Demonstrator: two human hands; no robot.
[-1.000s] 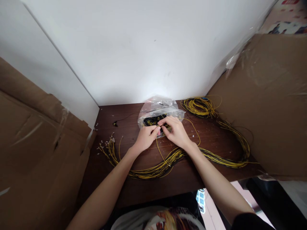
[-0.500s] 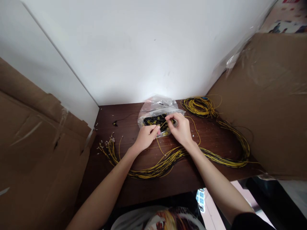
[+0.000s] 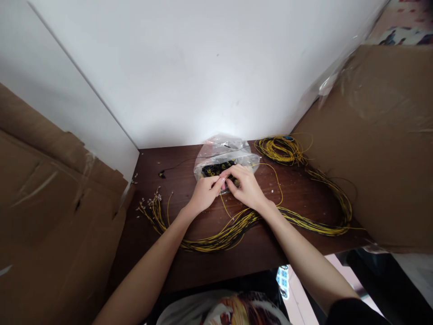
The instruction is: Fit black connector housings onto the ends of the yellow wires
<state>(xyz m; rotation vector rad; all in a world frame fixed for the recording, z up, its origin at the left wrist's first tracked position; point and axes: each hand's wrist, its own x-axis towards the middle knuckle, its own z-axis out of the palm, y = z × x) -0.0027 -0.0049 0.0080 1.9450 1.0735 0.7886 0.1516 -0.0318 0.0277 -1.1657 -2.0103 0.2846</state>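
My left hand (image 3: pixel 205 193) is closed in a pinch on a thin yellow wire (image 3: pixel 279 183). My right hand (image 3: pixel 246 186) meets it, its fingertips pinched on the same wire against my left thumb; the exact grip is hidden. One end of the wire hangs below my hands, while a loop curves out to the right. Just behind my fingers lies a clear plastic bag (image 3: pixel 221 146) holding small black and yellow pieces (image 3: pixel 213 170). Under my forearms runs a long bundle of yellow and black wires (image 3: pixel 216 243), its left ends carrying small pale tips.
A coil of yellow wire (image 3: pixel 280 151) sits at the back right of the brown table (image 3: pixel 203 271). A black wire with a small dark end piece (image 3: pixel 162 174) lies at the left. Cardboard (image 3: pixel 50 216) stands left, a large carton (image 3: pixel 389 149) right, and a white wall (image 3: pixel 186 67) behind.
My right hand has moved left and slightly down along the yellow wire until its fingertips meet my left hand. My left hand has stayed in place.
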